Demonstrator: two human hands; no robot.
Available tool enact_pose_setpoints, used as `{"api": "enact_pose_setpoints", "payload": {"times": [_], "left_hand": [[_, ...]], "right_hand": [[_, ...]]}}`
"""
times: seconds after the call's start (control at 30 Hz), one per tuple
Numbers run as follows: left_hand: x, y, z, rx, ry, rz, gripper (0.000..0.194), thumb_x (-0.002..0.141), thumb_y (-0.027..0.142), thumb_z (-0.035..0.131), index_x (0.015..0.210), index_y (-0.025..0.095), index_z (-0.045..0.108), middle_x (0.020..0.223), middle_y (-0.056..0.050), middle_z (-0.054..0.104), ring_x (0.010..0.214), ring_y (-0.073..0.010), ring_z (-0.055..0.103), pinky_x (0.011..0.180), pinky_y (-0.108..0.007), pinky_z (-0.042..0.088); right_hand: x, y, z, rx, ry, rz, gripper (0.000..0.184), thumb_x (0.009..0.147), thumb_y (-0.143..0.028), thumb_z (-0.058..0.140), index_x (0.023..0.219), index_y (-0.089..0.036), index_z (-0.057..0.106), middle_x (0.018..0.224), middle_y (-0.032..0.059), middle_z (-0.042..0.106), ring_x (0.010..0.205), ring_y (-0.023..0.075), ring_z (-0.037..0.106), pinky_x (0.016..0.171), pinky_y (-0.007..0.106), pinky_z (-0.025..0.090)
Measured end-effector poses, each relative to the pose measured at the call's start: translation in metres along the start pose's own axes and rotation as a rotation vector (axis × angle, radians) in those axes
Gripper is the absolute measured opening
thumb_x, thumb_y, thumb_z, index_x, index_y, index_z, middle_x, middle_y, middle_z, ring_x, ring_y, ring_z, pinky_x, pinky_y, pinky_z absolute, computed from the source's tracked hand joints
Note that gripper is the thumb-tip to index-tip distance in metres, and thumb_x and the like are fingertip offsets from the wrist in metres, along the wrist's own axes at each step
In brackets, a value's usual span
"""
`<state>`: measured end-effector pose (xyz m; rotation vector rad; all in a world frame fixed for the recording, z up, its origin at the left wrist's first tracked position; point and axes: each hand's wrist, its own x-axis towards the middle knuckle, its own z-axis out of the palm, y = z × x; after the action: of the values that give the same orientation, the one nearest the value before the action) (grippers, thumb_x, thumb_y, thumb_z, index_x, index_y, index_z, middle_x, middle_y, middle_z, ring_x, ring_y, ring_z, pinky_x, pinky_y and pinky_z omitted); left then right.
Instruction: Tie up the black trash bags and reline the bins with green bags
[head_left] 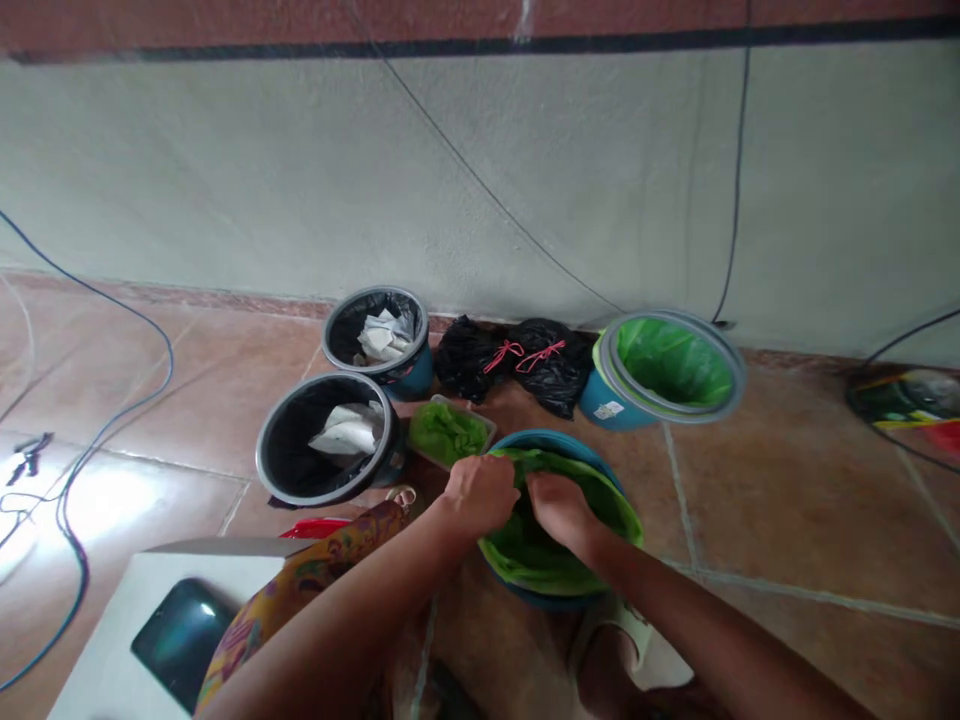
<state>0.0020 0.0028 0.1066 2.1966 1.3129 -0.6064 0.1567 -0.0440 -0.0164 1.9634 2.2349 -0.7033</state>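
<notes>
A light-green plastic bag (615,510) lines a blue bin (517,438) on the floor in front of me, its edge folded over the rim. My left hand (481,495) is closed on the bag's edge at the bin's left side. Just right of it, my right hand (559,508) reaches over the bin's mouth with bent fingers pinching the bag; its fingertips are partly hidden. To the left, a clear tray (450,430) holds folded green bags.
Two bins lined with black bags, the nearer bin (322,490) and the farther bin (415,375), hold papers. Tied black bags (555,365) lie by the wall. Stacked bins (622,400) stand right. A phone (184,640) rests on a white surface; a blue cable (169,350) crosses the floor.
</notes>
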Motion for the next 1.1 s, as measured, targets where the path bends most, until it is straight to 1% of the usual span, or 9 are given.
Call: {"api": "enact_pose_setpoints", "payload": {"times": [0.2,0.33,0.43,0.53,0.67,0.8,0.9,1.0,1.1], "left_hand": [[0.022,0.001,0.02,-0.047,0.156,0.023,0.037,0.091,0.023,0.05,0.124,0.007,0.054,0.115,-0.019,0.064,0.108,-0.026,0.064,0.091,-0.034,0.052],[0.033,-0.002,0.032,-0.046,0.146,-0.034,0.056,0.088,0.02,0.053,0.139,0.001,0.04,0.125,-0.024,0.057,0.12,-0.0282,0.057,0.097,-0.033,0.048],[0.038,-0.007,0.038,-0.066,0.102,-0.127,0.067,0.085,0.019,0.058,0.145,0.001,0.033,0.124,-0.025,0.057,0.119,-0.0295,0.058,0.096,-0.034,0.049],[0.04,-0.01,0.041,-0.086,0.054,-0.15,0.076,0.083,0.019,0.061,0.149,0.001,0.028,0.118,-0.026,0.062,0.116,-0.0314,0.062,0.093,-0.035,0.05],[0.043,-0.009,0.036,-0.105,0.02,-0.194,0.083,0.08,0.018,0.063,0.152,0.004,0.023,0.116,-0.024,0.066,0.113,-0.0321,0.064,0.09,-0.037,0.051],[0.043,-0.002,0.022,-0.097,0.052,-0.234,0.071,0.084,0.02,0.058,0.147,0.004,0.031,0.112,-0.024,0.067,0.111,-0.0318,0.065,0.088,-0.037,0.052],[0.042,0.009,0.011,-0.061,0.165,-0.242,0.052,0.089,0.023,0.052,0.138,0.006,0.044,0.114,-0.023,0.065,0.111,-0.0305,0.064,0.088,-0.038,0.052],[0.047,0.023,0.009,-0.02,0.288,-0.12,0.037,0.091,0.022,0.046,0.125,0.011,0.054,0.121,-0.021,0.059,0.113,-0.0286,0.061,0.091,-0.038,0.052],[0.062,0.039,0.016,0.0,0.272,0.038,0.033,0.089,0.017,0.045,0.119,0.013,0.058,0.121,-0.017,0.059,0.111,-0.0268,0.062,0.092,-0.038,0.052]], "right_hand": [[0.001,0.034,-0.018,-0.259,-0.002,0.224,0.037,0.093,-0.007,0.03,0.109,-0.007,0.064,0.112,0.0229,0.065,0.087,0.0265,0.071,0.073,0.035,0.052],[-0.008,0.043,-0.012,-0.285,-0.031,0.273,0.035,0.089,-0.003,0.035,0.1,-0.005,0.067,0.101,0.0237,0.069,0.09,0.0288,0.071,0.073,0.034,0.052],[-0.017,0.046,-0.017,-0.284,-0.038,0.287,0.03,0.089,-0.008,0.039,0.098,-0.011,0.068,0.099,0.0197,0.071,0.088,0.027,0.071,0.071,0.032,0.05],[-0.026,0.056,-0.032,-0.182,0.057,0.41,0.026,0.093,-0.024,0.043,0.105,-0.019,0.066,0.092,0.0127,0.072,0.081,0.0239,0.07,0.067,0.03,0.047],[-0.032,0.081,-0.045,0.014,0.251,0.579,0.03,0.093,-0.031,0.042,0.109,-0.017,0.063,0.087,0.0092,0.072,0.078,0.0208,0.067,0.063,0.027,0.041],[-0.03,0.101,-0.039,0.072,0.141,0.514,0.024,0.088,-0.029,0.048,0.093,-0.016,0.067,0.091,0.0104,0.072,0.083,0.0219,0.066,0.064,0.027,0.04],[-0.025,0.103,-0.033,0.134,0.146,0.444,0.026,0.084,-0.026,0.053,0.102,-0.015,0.068,0.098,0.0108,0.072,0.088,0.022,0.065,0.07,0.028,0.043],[-0.019,0.103,-0.031,0.188,0.162,0.406,0.027,0.084,-0.023,0.053,0.105,-0.016,0.068,0.097,0.0092,0.072,0.089,0.0215,0.066,0.074,0.028,0.043],[-0.015,0.106,-0.029,0.226,0.176,0.424,0.023,0.084,-0.02,0.05,0.098,-0.018,0.069,0.092,0.0072,0.073,0.088,0.0205,0.065,0.072,0.027,0.042]]}}
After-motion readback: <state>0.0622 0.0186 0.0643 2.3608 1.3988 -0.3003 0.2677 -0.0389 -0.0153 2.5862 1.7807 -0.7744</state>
